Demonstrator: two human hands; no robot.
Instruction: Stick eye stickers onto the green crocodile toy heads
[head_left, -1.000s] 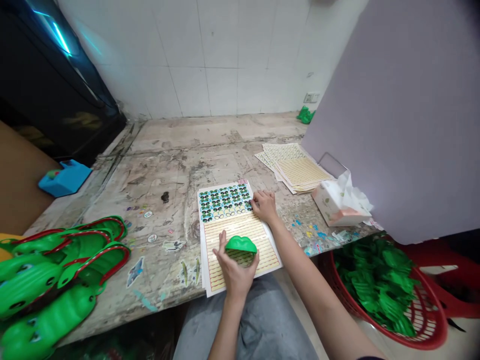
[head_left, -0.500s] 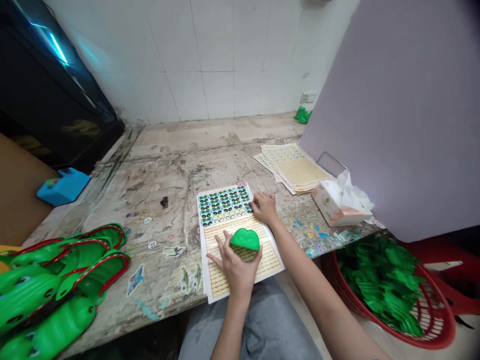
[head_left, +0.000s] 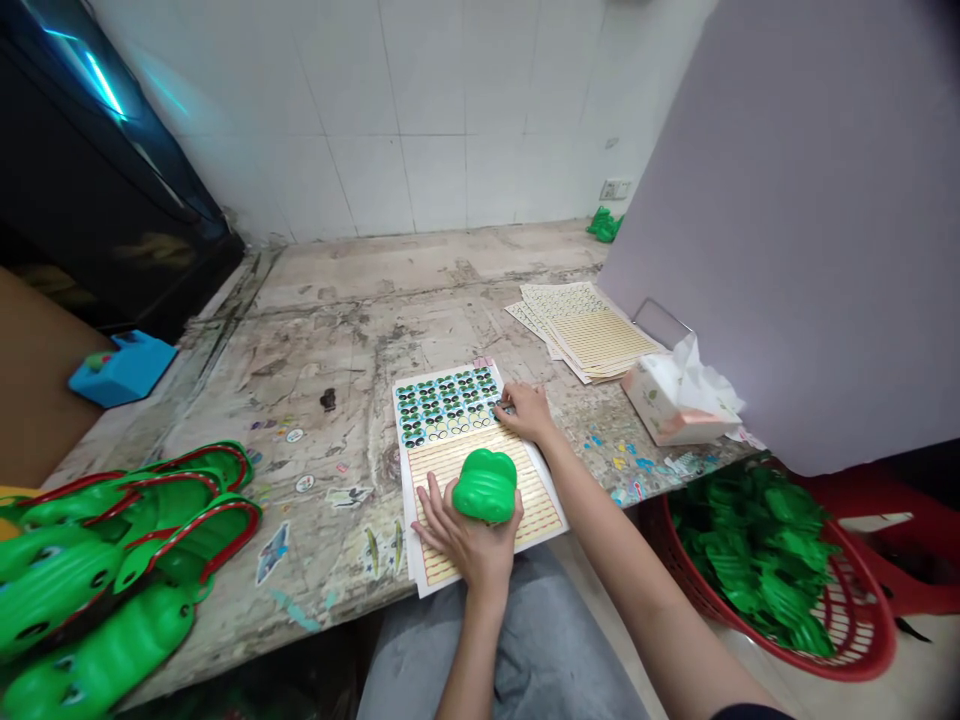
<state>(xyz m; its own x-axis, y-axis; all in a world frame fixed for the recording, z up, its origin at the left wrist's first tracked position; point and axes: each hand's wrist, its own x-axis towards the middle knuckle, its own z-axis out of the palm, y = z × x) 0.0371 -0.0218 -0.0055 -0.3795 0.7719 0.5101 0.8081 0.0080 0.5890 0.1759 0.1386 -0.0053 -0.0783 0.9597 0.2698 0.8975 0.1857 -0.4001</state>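
A sheet of eye stickers (head_left: 446,388) lies at the table's front edge, rows of green and blue eyes on its upper half and yellow strips with wavy red lines below. Over the lower half, my left hand (head_left: 476,545) grips a rounded green plastic toy piece (head_left: 486,485) between thumb and fingers, its other fingers spread on the paper. My right hand (head_left: 527,412) pinches at the right end of the lowest eye row, where several spots are peeled bare. Its fingertips touch an eye sticker there.
Finished-looking green toys (head_left: 97,590) with red-edged mouths pile up at left. More sticker sheets (head_left: 600,335) and a tissue box (head_left: 679,400) are at right. Below the table's right edge stands a red basket (head_left: 862,640) of green pieces. A blue container (head_left: 124,370) sits far left.
The green piece in my left hand has tipped so its ribbed rounded side faces up. My right hand has shifted slightly left at the eye row, fingertips still on the sheet.
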